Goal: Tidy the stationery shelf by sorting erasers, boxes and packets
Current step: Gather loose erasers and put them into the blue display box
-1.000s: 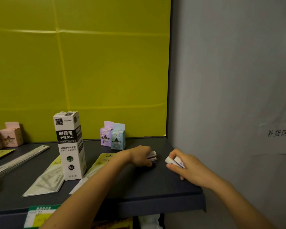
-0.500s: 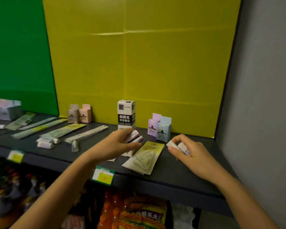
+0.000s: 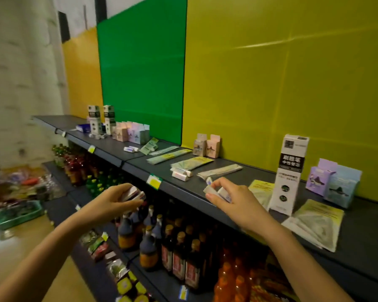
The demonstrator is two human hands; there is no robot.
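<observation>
- Far left, on the floor, a green basket (image 3: 18,214) holds mixed goods, too blurred for me to name.
- At the far end of the shelf (image 3: 260,174) two tall white boxes (image 3: 102,119) stand upright. A row of small pink and lilac boxes (image 3: 131,132) stands just beside them. I cannot read the print on any of them.
- My left hand (image 3: 116,202) is raised in front of the shelf edge, above the dark bottles (image 3: 172,247) on the lower shelf. Its grip is curled round an eraser stack (image 3: 132,192), fingers on top and thumb below.
- A yellow-and-green price tag (image 3: 154,182) sits on the shelf's front lip; I cannot make out its writing.
- Some loose erasers (image 3: 181,173) lie on the shelf next to flat packets (image 3: 190,163).
- My right hand (image 3: 234,203) hangs over the shelf's front edge with its back towards me. Its grip pinches a pair of erasers (image 3: 218,191) between thumb and fingertips.
- A tall refill box (image 3: 290,173) stands upright; its black band reads "刷题笔 中性替芯".
- A lilac box (image 3: 320,177) and a pale blue box (image 3: 342,186) stand touching, close to the yellow back panel.
- Clear packets (image 3: 314,223) with yellow headers lie flat in front of them.
</observation>
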